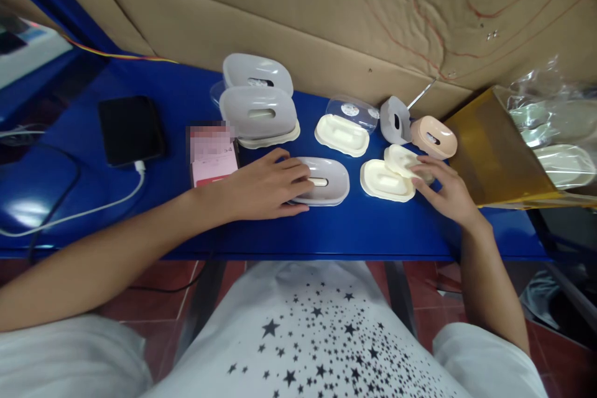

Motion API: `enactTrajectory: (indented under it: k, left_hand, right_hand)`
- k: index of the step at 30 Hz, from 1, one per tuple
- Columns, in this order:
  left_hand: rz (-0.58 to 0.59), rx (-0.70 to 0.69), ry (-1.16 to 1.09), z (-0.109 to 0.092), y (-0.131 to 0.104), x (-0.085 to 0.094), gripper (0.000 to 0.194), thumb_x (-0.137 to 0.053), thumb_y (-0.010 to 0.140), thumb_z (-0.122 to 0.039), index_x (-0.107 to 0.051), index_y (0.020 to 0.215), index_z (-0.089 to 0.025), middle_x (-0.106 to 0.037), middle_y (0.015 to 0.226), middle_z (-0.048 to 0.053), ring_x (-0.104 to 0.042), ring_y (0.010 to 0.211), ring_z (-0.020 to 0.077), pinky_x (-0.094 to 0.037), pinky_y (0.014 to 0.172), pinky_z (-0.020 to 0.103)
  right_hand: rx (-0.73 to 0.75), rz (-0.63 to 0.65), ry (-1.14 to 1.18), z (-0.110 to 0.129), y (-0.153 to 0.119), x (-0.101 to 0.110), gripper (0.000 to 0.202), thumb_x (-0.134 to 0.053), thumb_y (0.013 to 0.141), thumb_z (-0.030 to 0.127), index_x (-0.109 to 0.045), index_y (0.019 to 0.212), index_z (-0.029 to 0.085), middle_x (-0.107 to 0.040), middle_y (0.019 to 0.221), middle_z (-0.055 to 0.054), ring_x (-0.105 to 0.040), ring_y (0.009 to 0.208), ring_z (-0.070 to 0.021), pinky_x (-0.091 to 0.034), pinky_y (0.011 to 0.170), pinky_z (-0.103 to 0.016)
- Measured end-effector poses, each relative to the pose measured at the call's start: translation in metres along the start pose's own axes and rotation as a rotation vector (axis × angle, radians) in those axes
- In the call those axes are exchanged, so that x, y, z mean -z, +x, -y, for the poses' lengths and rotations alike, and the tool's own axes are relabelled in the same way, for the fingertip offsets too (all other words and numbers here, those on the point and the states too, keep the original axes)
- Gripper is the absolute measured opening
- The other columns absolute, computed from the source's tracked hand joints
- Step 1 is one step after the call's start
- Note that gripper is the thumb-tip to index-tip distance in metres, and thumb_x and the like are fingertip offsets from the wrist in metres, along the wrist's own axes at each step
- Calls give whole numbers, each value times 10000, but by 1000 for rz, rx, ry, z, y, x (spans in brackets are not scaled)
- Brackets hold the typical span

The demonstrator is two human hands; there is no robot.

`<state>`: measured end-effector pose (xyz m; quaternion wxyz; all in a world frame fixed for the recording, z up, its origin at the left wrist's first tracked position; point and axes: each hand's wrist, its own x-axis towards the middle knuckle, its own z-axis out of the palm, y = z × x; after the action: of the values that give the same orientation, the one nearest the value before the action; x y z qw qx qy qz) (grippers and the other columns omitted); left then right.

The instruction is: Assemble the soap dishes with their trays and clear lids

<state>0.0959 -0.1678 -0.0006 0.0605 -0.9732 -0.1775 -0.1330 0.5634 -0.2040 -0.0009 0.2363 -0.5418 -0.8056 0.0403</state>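
My left hand (275,185) is laid over the left end of a grey oval plastic shell (336,185) with a slot in its middle. Its fingers reach across the shell and the thumb lies along the near edge. In my right hand (443,189), a cream oval tray (398,158) is pinched at its right side, tilted above a second cream tray (386,183) on the table. Part of the held tray is hidden behind the fingers. A third cream tray (342,135) lies further back, near a clear plastic cover (353,113).
Grey shells (259,113) stand at the back left, beside a pink paper pad (213,158). A small grey shell (395,121) and a peach one (435,137) stand back right. A cardboard box (489,155) holds clear-wrapped pieces. A black device (129,130) with a white cable lies left.
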Motion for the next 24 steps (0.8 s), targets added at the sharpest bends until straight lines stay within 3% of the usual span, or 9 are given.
enactTrajectory:
  k: [3, 6, 8, 11, 14, 17, 20, 24]
  left_hand:
    - [2, -26, -48, -7, 2, -1, 258, -755, 1073, -410, -753, 1239, -213, -785, 1212, 91, -724, 1111, 273, -463, 1049, 433]
    - [4, -54, -73, -10, 4, -3, 276, -748, 1083, -405, -741, 1280, -213, -780, 1233, 89, -715, 1146, 271, -446, 1063, 428]
    - [-4, -64, -84, -10, 4, -4, 278, -738, 1091, -395, -738, 1297, -207, -776, 1248, 95, -714, 1163, 273, -444, 1072, 427]
    - [-12, -62, -97, -7, 3, -5, 294, -726, 1100, -368, -717, 1349, -212, -771, 1285, 99, -717, 1179, 268, -446, 1086, 411]
    - [-19, -45, -110, -4, 2, -3, 419, -714, 1112, -370, -633, 1499, -231, -736, 1414, 121, -708, 1253, 273, -460, 1108, 403]
    - [-58, -21, -110, -1, 1, -1, 608, -781, 1070, -413, -548, 1600, -227, -635, 1580, 188, -648, 1400, 335, -472, 1162, 458]
    - [-115, 12, -101, 2, 0, -2, 822, -861, 1001, -442, -448, 1686, -256, -495, 1718, 229, -533, 1545, 401, -404, 1274, 582]
    - [-154, 30, -140, 5, 0, -6, 991, -894, 961, -447, -325, 1762, -316, -379, 1803, 218, -463, 1610, 429, -346, 1330, 650]
  right_hand:
    - [78, -20, -56, 18, 23, 1, 419, -648, 1087, 534, -726, 1426, 302, -765, 1476, -124, -706, 1414, -391, -532, 1213, -687]
    - [120, 26, -114, 35, 64, -9, 487, -576, 1117, 540, -689, 1511, 276, -732, 1529, -154, -672, 1450, -413, -508, 1223, -697]
    - [117, 102, -154, 39, 100, -21, 601, -594, 1100, 582, -612, 1606, 259, -624, 1661, -187, -586, 1540, -454, -450, 1248, -747]
    - [108, 299, -151, 37, 153, -44, 938, -760, 989, 623, -408, 1753, 209, -366, 1834, -238, -329, 1701, -508, -267, 1318, -817]
    - [118, 356, -113, 37, 185, -59, 971, -821, 942, 608, -427, 1734, 209, -466, 1778, -234, -429, 1649, -489, -296, 1312, -786]
    - [179, 255, -61, 47, 178, -57, 825, -795, 964, 625, -535, 1653, 253, -600, 1675, -185, -545, 1563, -445, -365, 1291, -729]
    - [260, 150, -5, 67, 140, -45, 780, -755, 995, 675, -536, 1649, 311, -595, 1678, -157, -536, 1573, -422, -394, 1279, -701]
    - [385, 255, 75, 98, 85, -38, 772, -755, 1010, 658, -502, 1671, 352, -599, 1676, -142, -568, 1549, -402, -456, 1245, -639]
